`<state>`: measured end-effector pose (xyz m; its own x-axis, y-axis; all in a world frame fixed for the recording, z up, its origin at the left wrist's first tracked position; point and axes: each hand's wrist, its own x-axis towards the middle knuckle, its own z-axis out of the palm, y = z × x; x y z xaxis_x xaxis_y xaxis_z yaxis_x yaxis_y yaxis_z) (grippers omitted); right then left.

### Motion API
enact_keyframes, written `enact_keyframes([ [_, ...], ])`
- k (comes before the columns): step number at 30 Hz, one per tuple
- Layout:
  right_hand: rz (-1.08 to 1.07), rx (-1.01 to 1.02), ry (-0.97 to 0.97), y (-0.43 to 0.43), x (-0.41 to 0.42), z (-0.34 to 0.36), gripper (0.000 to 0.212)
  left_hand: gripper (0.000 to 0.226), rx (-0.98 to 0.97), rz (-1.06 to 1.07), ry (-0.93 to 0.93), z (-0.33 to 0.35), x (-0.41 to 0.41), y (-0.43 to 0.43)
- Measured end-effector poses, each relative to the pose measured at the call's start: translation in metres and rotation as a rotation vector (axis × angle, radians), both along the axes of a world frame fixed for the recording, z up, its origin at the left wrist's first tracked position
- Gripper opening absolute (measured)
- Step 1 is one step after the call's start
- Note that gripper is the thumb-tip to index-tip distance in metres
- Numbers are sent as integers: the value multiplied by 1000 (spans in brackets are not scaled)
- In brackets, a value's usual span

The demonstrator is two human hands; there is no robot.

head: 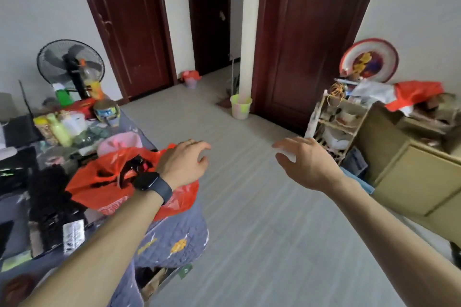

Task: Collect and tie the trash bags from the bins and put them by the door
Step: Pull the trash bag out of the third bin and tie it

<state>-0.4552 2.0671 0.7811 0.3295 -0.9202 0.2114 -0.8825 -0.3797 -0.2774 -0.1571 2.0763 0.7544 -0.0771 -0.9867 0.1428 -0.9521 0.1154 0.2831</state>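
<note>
Both arms are out in front over the floor [249,207]. The left hand [185,159], with a dark watch [152,185] on its wrist, is released, with fingers loosely spread and nothing in them. It hangs over the right edge of an orange bag [109,164] on the quilt-covered desk [174,239]; whether it touches the bag, I can't tell. The right hand [305,159] is released too, palm down and fingers fanned, grasping nothing, well apart from the left.

Now the bins, both far across the room. The far bin [191,83] sits on the floor just right of the left door [129,20], at the edge of the dark doorway. It's upright, long axis vertical, mouth pointing up, with a red liner [190,74] folded out over its rim. The green bin [240,107] is closer, at the foot of the pale pillar [247,32] and just left of the right door [306,32]. It also stands upright with its mouth up. It shows pinkish patches, but the blur hides whether that's a bag.

Neither hand is near either bin. A fan [69,62] stands behind the cluttered desk on the left. On the right, a small shelf [334,117] stands beside a tan cabinet [409,164].
</note>
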Motion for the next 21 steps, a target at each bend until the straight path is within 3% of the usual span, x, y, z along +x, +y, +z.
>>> enact_keyframes([
  [4,17,-32,-42,-136,-5,9,58,45,-15,18,-39,20,8,-137],
  [13,113,-82,-102,-455,13,35,45,35,-68,187,-64,50,29,-410],
  [18,168,-92,-115,-597,53,48,51,34,-44,270,-65,54,68,-526],
  [21,194,-96,-82,-688,89,52,33,33,-39,312,-56,50,104,-604],
])
